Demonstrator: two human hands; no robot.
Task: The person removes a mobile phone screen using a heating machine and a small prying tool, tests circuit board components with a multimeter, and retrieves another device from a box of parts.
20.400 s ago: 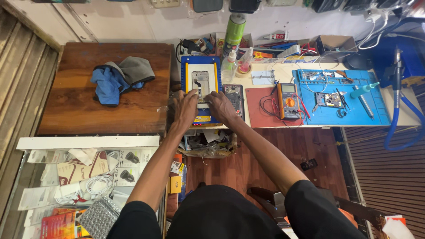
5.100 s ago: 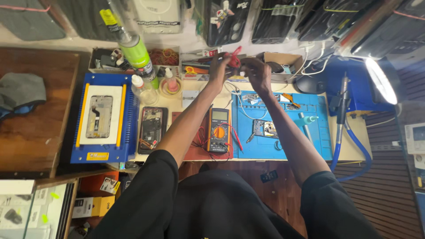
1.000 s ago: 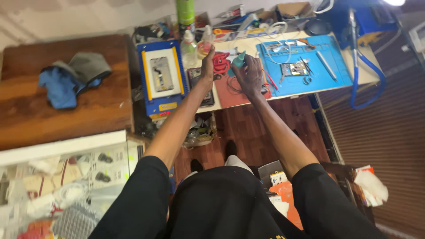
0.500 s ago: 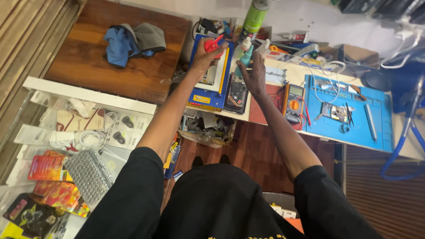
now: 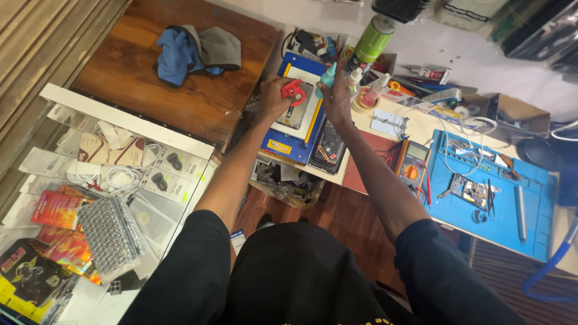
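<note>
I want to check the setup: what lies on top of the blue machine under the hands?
A phone lies flat on the blue machine. The left hand, holding a red tool, covers its upper end; beneath the phone cannot be seen.

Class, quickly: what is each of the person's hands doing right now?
Left hand: closed on a small red plastic tool.
Right hand: closed on a small teal squeeze bottle.

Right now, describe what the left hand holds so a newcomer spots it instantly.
Find the blue-and-yellow rectangular machine beside the brown wooden table. Above its pale plate, the left hand grips a small red plastic tool, the only red item there; the right hand holds a teal bottle.
</note>
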